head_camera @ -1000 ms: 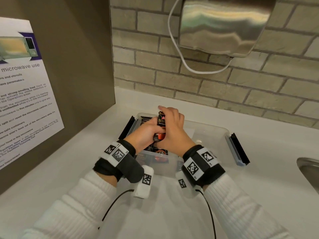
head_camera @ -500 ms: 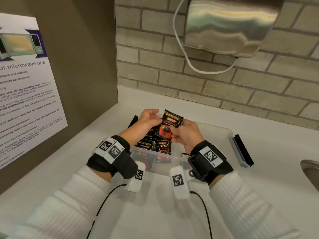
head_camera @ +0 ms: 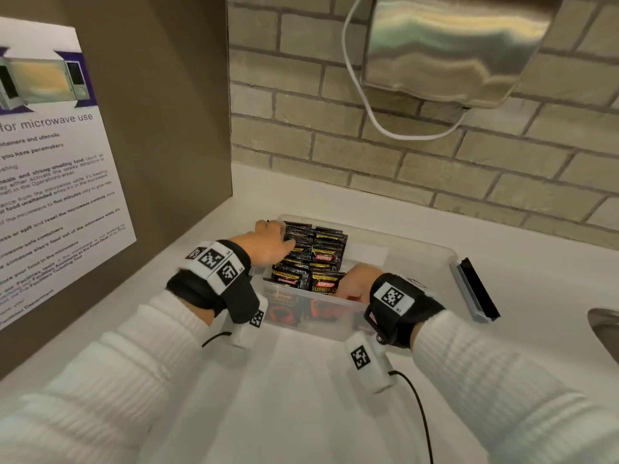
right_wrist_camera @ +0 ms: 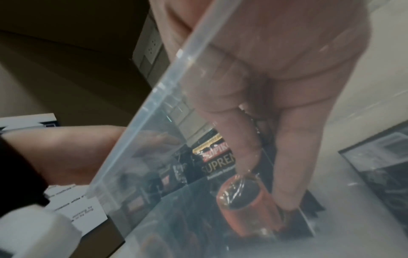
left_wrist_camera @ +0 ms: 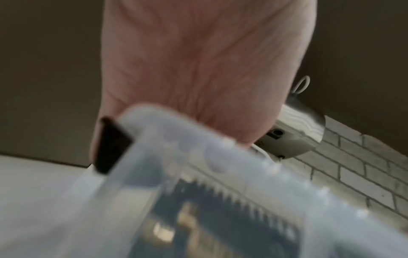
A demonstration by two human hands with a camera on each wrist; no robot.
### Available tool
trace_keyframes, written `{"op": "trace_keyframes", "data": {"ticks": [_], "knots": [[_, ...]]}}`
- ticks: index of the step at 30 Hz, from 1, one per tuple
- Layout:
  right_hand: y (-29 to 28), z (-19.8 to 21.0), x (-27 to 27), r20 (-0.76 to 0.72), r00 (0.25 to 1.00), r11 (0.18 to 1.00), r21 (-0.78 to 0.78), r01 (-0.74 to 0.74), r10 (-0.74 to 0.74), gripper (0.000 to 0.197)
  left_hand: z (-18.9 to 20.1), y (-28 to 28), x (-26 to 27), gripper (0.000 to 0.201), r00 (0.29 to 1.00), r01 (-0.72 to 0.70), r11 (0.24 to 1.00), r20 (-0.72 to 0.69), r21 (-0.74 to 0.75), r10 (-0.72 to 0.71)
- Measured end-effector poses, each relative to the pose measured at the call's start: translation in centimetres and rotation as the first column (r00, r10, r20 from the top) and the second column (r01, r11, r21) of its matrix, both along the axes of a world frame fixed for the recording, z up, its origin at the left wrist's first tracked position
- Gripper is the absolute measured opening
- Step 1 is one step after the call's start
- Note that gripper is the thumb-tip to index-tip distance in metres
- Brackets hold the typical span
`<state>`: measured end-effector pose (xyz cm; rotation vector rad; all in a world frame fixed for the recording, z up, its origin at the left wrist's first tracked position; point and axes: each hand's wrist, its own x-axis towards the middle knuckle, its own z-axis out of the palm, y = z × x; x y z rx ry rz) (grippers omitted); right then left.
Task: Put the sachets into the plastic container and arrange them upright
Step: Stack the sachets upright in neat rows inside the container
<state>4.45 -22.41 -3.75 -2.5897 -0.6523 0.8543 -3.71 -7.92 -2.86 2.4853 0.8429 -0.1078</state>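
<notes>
White bench (head_camera: 301, 380) below brick wall (head_camera: 435, 162) — plastic container (head_camera: 418, 259) of upright sachets (head_camera: 315, 252); left hand (head_camera: 268, 244) relaxed against them, right hand (head_camera: 356, 284) straight-fingered inside.

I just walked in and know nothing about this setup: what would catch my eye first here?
Probably the black sachets packed upright in the left end of a clear container on the white counter. Both hands are in it: the left hand against the sachets' left side, the right hand reaching in beside the nearest ones. Above, a shiny steel dispenser hangs on the brick wall.

Black, red-and-gold sachets (head_camera: 313, 259); clear container (head_camera: 415, 259)
</notes>
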Motion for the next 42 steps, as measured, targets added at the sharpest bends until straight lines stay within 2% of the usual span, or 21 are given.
{"op": "trace_keyframes", "data": {"ticks": [1,2,3,4,5,7,8,11,13,16,19,22,26,27,29,30,33,37,39,41,42], "knots": [[0.3,-0.1,0.4,-0.108,0.989,0.994,0.040,0.101,-0.096,0.026,-0.6,0.0,-0.1,0.061,1.000,0.004,1.000,0.009,-0.014,-0.003],[0.2,-0.5,0.5,-0.094,0.988,0.982,0.128,0.137,-0.126,0.018,-1.1,-0.1,-0.2,0.061,1.000,0.012,1.000,0.021,-0.017,-0.011],[0.3,-0.8,0.5,-0.005,0.991,0.977,0.167,0.136,-0.137,0.013,-1.4,0.0,-0.3,0.060,0.999,0.017,1.000,0.036,-0.017,-0.016],[0.6,-1.1,0.8,0.085,0.989,0.987,0.110,0.115,-0.124,0.022,-1.6,0.0,-0.4,0.059,0.999,0.019,1.000,0.047,-0.018,-0.018],[0.8,-1.5,1.0,0.114,0.981,0.982,0.129,0.140,-0.155,0.026,-1.7,0.1,-0.5,0.058,0.998,0.019,1.000,0.055,-0.022,-0.018],[1.2,-1.6,0.9,0.094,0.975,0.964,0.199,0.178,-0.199,0.012,-1.8,0.2,-0.5,0.057,0.998,0.024,0.999,0.064,-0.024,-0.022],[1.3,-1.6,0.8,0.089,0.983,0.971,0.191,0.144,-0.163,0.008,-1.8,0.2,-0.5,0.057,0.997,0.029,0.999,0.069,-0.025,-0.027],[1.4,-2.2,1.3,0.103,0.986,0.982,0.152,0.116,-0.132,0.011,-2.0,0.3,-0.5,0.057,0.996,0.039,0.999,0.075,-0.027,-0.037],[1.4,-2.1,1.1,0.028,0.990,0.974,0.184,0.132,-0.139,0.013,-2.1,0.3,-0.5,0.057,0.997,0.035,0.999,0.076,-0.014,-0.034],[1.4,-1.9,1.1,-0.015,0.990,0.965,0.221,0.142,-0.142,0.027,-2.1,0.1,-0.5,0.058,0.997,0.029,1.000,0.075,-0.010,-0.028],[1.2,-2.1,1.2,0.046,0.993,0.980,0.172,0.099,-0.109,0.033,-2.0,0.1,-0.6,0.057,0.996,0.024,1.000,0.082,-0.016,-0.023],[1.3,-2.1,1.2,0.033,0.997,0.985,0.160,0.070,-0.077,0.026,-2.0,0.0,-0.7,0.055,0.996,0.016,1.000,0.092,-0.021,-0.014],[1.5,-2.4,1.4,0.050,0.996,0.982,0.177,0.066,-0.076,0.037,-2.0,-0.3,-0.8,0.054,0.993,0.007,1.000,0.121,-0.018,-0.005],[1.5,-2.4,1.5,0.042,0.997,0.983,0.175,0.063,-0.072,0.036,-2.0,-0.4,-0.9,0.053,0.991,0.006,1.000,0.131,-0.015,-0.004],[1.2,-2.1,1.7,0.006,0.998,0.984,0.164,0.063,-0.065,0.019,-2.2,-0.5,-1.0,0.052,0.988,0.006,1.000,0.154,-0.006,-0.005],[0.9,-1.7,2.0,-0.014,0.998,0.989,0.134,0.055,-0.054,0.011,-2.3,-0.5,-1.1,0.052,0.986,0.008,1.000,0.166,0.000,-0.007],[-0.9,0.3,3.7,-0.031,0.999,1.000,0.026,-0.003,0.003,0.007,-2.7,-0.2,-1.1,0.051,0.981,0.008,1.000,0.193,0.014,-0.010],[-4.4,2.6,6.9,0.130,0.991,0.995,-0.099,-0.019,0.031,0.038,-3.0,-0.2,-0.9,0.050,0.976,-0.009,1.000,0.219,0.023,0.004],[-5.7,2.4,7.2,0.172,0.975,0.951,-0.299,-0.083,0.139,0.047,-3.1,-0.4,-0.8,0.050,0.975,-0.019,0.999,0.222,0.031,0.012],[-6.6,1.6,6.6,0.148,0.944,0.835,-0.520,-0.178,0.294,0.060,-3.1,-0.4,-0.7,0.050,0.977,-0.017,0.999,0.215,0.045,0.007],[-6.9,1.0,6.2,0.124,0.938,0.805,-0.557,-0.204,0.324,0.064,-3.2,-0.3,-0.7,0.050,0.978,-0.010,0.999,0.208,0.047,0.000]]}}
